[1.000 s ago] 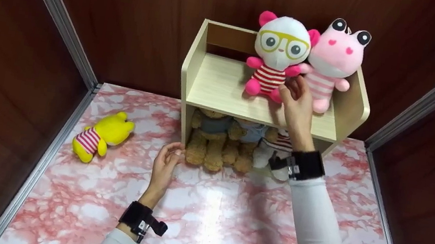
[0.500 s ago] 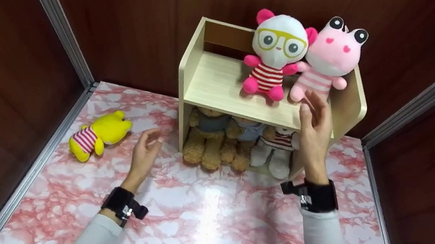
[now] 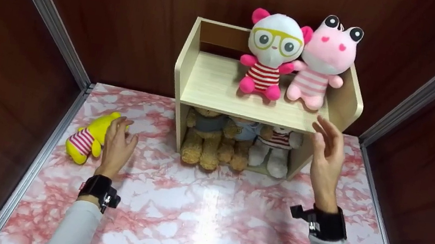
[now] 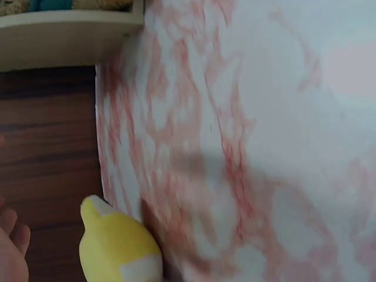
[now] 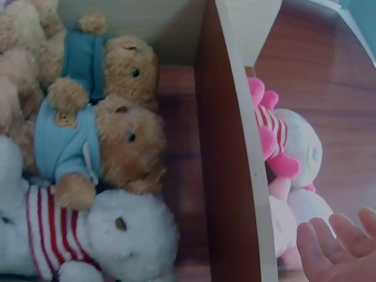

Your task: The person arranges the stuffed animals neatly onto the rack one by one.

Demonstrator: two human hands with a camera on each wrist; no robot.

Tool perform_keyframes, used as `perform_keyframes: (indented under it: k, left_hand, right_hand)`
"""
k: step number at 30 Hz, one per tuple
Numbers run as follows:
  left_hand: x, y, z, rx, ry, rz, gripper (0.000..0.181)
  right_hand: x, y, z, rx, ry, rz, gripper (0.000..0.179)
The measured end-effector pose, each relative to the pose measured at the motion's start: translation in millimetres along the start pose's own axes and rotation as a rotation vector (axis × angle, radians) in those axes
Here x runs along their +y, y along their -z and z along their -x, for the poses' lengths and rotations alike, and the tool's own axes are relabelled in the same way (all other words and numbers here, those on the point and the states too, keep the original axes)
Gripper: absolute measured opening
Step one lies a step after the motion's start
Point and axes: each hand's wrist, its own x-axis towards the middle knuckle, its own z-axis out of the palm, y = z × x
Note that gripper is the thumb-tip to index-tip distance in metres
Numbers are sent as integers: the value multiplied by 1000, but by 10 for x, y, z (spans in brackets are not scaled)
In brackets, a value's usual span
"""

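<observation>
On the floor at the left lies a yellow plush toy (image 3: 98,126) in a striped shirt, its head partly hidden by my left hand (image 3: 116,147). That hand hovers over or beside the toy with loosely bent fingers; contact cannot be made out. In the left wrist view, a gap shows between the yellow toy (image 4: 117,249) and the fingertips (image 4: 13,241). My right hand (image 3: 326,165) holds nothing, in front of the shelf's right side. A white-and-pink plush panda (image 3: 269,56) with yellow glasses and a pink plush frog (image 3: 317,72) sit on the upper shelf.
A pale wooden shelf unit (image 3: 220,105) stands against the back wall. In its lower compartment sit two brown teddy bears (image 3: 207,146) (image 5: 129,138) and a white bear (image 3: 277,160) in a striped top. Dark wood panels with metal edges enclose the marbled floor (image 3: 168,210).
My right hand has left the upper shelf, moving down and right away from the panda and frog. My left hand has moved left from beside the shelf to the yellow toy.
</observation>
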Motion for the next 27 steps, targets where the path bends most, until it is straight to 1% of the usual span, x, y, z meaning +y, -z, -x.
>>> perform_keyframes:
  k: [6,8,10,13,16,20,24,27]
  left_hand:
    - [-232,94,-29,8,-9,-200,42]
    - [-306,131,-17,-6,0,-280,47]
    - [-374,165,5,-37,15,-357,52]
    - [-465,211,44,-111,61,-453,59]
    - [-535,253,86,-163,131,-488,63]
    - [-590,298,118,-195,210,-502,68]
    - [-617,315,126,-245,230,-506,73]
    - [-633,303,130,-276,224,-519,69]
  right_hand:
    - [64,163,178,27,11,-9,34]
    - [100,209,235,31,11,-7,34]
    - [142,254,289,31,6,1,34]
    - [214,322,362,27,-14,18,35]
    - [270,378,425,22,-45,47,36]
    - [246,410,489,17,-71,86,37]
    - [172,414,529,15,-80,102,37]
    - [213,455,549,11,-78,96,38]
